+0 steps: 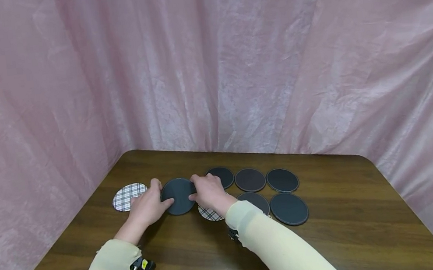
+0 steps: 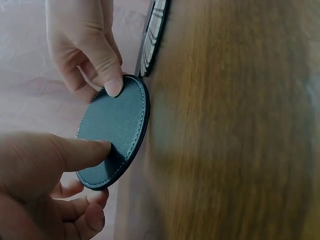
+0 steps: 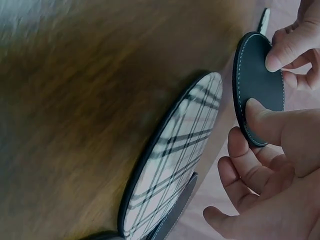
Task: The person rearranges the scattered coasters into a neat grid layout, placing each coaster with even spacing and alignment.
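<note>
Both hands hold one round dark coaster (image 1: 178,196) with a stitched edge, lifted and tilted above the table. My left hand (image 1: 148,206) pinches its left edge, thumb on the dark face and fingers behind, as the left wrist view shows. At the opposite edge my right hand (image 1: 209,191) pinches it the same way; its thumb (image 3: 262,120) lies on the dark face in the right wrist view. A plaid coaster (image 1: 128,198) lies left of the left hand. Another plaid coaster (image 1: 210,214) lies under the right hand, partly hidden by it.
Several dark coasters lie in two rows to the right, among them a brownish one (image 1: 250,180), a black one (image 1: 282,180) and a front one (image 1: 289,208). They rest on a brown wooden table (image 1: 352,222). Pink curtains (image 1: 209,65) hang behind it.
</note>
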The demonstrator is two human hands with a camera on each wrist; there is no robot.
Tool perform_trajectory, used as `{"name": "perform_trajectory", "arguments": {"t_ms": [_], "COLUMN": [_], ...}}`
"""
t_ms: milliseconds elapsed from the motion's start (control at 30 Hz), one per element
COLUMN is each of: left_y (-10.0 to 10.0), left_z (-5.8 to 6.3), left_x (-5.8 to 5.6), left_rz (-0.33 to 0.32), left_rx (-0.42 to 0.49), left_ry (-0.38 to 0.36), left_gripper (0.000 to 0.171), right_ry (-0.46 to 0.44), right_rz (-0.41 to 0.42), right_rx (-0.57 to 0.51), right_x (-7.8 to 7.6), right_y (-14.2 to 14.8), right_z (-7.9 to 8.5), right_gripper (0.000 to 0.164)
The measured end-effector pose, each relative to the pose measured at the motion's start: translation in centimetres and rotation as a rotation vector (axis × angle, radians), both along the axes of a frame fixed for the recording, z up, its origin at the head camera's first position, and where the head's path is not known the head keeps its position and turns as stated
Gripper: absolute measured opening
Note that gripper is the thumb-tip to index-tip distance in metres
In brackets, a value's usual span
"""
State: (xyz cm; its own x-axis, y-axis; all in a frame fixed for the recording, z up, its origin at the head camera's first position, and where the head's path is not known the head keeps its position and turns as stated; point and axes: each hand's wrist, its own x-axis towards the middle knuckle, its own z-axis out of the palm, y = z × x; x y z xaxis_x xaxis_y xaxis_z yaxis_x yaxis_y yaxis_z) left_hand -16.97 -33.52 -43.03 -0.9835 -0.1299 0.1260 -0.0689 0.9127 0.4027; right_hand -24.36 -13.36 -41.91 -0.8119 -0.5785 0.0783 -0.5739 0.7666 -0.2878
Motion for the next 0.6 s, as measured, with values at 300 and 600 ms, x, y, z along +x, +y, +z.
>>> {"name": "perform_trajectory", "arguments": {"t_ms": [300, 600], "left_y": [0.4, 0.6], "left_z": [-0.7, -1.2], "left_x": [-0.7, -1.1], "left_rz": [0.010, 0.044], "left_rx": [0.030, 0.025], "left_ry": [0.007, 0.025], "left_gripper": [0.050, 0.050], "right_ry": [0.053, 0.007], "right_rz": [-0.025, -0.030], "right_rx": [0.113, 0.130], "right_x": [-0.6, -0.9], "right_y": [-0.3, -0.2], "right_z": [-0.6, -0.8], "right_gripper": [0.044, 0.041]}}
